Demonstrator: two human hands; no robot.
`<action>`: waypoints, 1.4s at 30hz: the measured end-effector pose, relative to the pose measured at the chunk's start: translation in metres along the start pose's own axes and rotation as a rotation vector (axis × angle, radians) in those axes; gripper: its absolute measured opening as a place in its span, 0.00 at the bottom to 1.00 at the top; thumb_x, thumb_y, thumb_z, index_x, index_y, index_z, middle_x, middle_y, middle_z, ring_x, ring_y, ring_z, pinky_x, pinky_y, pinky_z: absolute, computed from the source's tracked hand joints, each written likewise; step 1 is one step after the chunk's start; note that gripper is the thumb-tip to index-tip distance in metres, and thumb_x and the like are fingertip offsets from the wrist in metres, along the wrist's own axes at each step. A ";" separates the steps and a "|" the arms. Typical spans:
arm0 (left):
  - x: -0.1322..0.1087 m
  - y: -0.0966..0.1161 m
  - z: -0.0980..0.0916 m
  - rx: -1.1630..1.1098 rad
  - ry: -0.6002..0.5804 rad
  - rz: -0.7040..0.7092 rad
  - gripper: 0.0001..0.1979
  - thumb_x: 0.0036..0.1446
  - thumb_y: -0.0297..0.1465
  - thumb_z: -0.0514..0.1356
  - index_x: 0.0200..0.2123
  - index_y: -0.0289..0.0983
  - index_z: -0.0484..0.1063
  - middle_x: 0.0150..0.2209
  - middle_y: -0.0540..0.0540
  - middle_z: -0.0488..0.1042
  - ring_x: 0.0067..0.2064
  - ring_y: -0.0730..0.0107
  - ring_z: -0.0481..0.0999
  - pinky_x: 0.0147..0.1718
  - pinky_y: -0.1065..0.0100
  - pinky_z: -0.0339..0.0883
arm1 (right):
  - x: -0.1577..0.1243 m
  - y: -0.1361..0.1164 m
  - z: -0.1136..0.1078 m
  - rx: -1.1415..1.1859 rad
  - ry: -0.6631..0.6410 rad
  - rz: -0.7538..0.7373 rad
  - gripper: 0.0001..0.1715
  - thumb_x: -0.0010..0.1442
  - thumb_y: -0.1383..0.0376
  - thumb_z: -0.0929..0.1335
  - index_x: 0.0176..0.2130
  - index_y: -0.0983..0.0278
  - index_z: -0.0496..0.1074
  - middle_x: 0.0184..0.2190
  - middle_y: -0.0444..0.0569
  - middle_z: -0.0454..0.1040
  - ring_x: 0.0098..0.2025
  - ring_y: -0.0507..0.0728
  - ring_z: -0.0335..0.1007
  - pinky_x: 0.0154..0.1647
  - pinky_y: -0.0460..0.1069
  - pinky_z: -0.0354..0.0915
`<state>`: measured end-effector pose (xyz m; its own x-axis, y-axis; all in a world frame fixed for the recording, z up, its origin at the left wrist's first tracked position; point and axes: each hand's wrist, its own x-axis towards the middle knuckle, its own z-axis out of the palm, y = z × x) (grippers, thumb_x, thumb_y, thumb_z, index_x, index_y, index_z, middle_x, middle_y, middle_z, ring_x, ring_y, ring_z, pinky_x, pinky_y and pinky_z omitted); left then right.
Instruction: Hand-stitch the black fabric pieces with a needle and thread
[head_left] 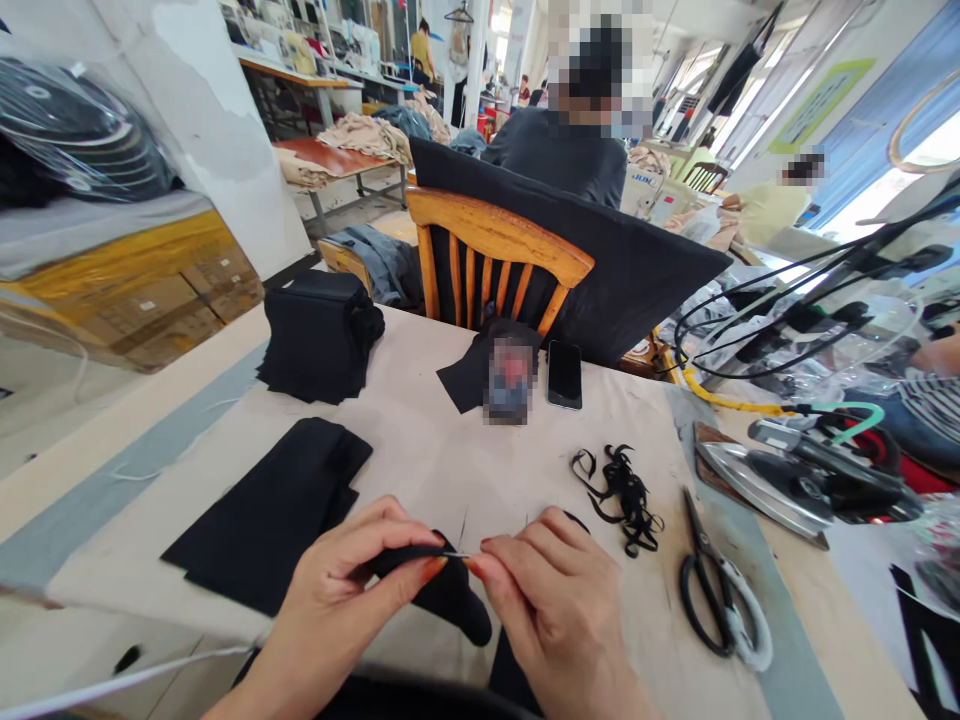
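Observation:
Above the near edge of the cloth-covered table, my left hand (pixel 367 575) is closed in a pinch on a piece of black fabric (pixel 457 605), which droops below the fingers. My right hand (pixel 551 590) meets it from the right, thumb and fingers pressed together on a thin silvery rod (pixel 455 554). The rod spans the small gap between both hands and touches the fabric's edge. Its far end is hidden in my right fingers, so its exact kind cannot be told. More black fabric shows under my right wrist.
Flat black fabric pieces (pixel 277 510) lie left, below a taller black stack (pixel 315 335). Curled black strips (pixel 626 495), scissors (pixel 720 590) and an iron (pixel 795 480) with cords lie right. A phone (pixel 564 375) sits near a wooden chair (pixel 499 235). A person (pixel 559 150) sits beyond.

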<state>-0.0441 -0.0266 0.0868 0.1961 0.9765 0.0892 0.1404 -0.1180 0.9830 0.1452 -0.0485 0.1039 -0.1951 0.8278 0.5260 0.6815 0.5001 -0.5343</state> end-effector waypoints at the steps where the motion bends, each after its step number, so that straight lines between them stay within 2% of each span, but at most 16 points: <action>1: 0.000 0.000 0.000 -0.006 0.001 -0.004 0.08 0.53 0.27 0.65 0.32 0.47 0.81 0.26 0.51 0.73 0.29 0.70 0.72 0.27 0.73 0.65 | 0.000 0.000 0.001 -0.008 0.000 -0.006 0.08 0.64 0.69 0.66 0.32 0.64 0.74 0.21 0.46 0.70 0.25 0.53 0.60 0.28 0.50 0.55; 14: -0.002 -0.001 0.001 0.019 -0.010 -0.032 0.06 0.53 0.29 0.65 0.32 0.46 0.81 0.26 0.50 0.73 0.29 0.68 0.72 0.27 0.71 0.65 | 0.004 -0.001 0.000 -0.076 -0.028 -0.024 0.12 0.65 0.67 0.65 0.30 0.64 0.74 0.20 0.46 0.69 0.25 0.54 0.59 0.27 0.49 0.55; 23: -0.004 -0.003 0.000 0.064 -0.027 -0.011 0.05 0.54 0.29 0.64 0.30 0.46 0.80 0.25 0.52 0.71 0.27 0.69 0.71 0.25 0.71 0.62 | 0.006 0.000 -0.004 -0.169 -0.049 -0.062 0.10 0.64 0.64 0.67 0.32 0.63 0.76 0.20 0.45 0.69 0.26 0.54 0.61 0.27 0.49 0.56; 34: -0.003 -0.004 0.001 0.042 -0.022 -0.019 0.06 0.54 0.29 0.64 0.32 0.47 0.80 0.26 0.52 0.72 0.29 0.69 0.72 0.27 0.71 0.63 | 0.005 0.000 -0.005 -0.145 -0.016 -0.075 0.09 0.64 0.65 0.67 0.32 0.64 0.75 0.19 0.45 0.68 0.25 0.53 0.60 0.27 0.49 0.54; 42: -0.005 -0.006 0.000 0.043 -0.034 -0.032 0.05 0.55 0.30 0.64 0.32 0.47 0.79 0.26 0.51 0.71 0.29 0.68 0.71 0.27 0.70 0.62 | 0.002 0.002 -0.005 -0.175 -0.068 -0.068 0.10 0.64 0.64 0.67 0.32 0.63 0.76 0.20 0.45 0.69 0.26 0.54 0.59 0.27 0.50 0.54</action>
<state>-0.0460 -0.0307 0.0803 0.2239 0.9732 0.0517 0.1887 -0.0953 0.9774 0.1494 -0.0472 0.1075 -0.2877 0.8119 0.5080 0.7761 0.5084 -0.3731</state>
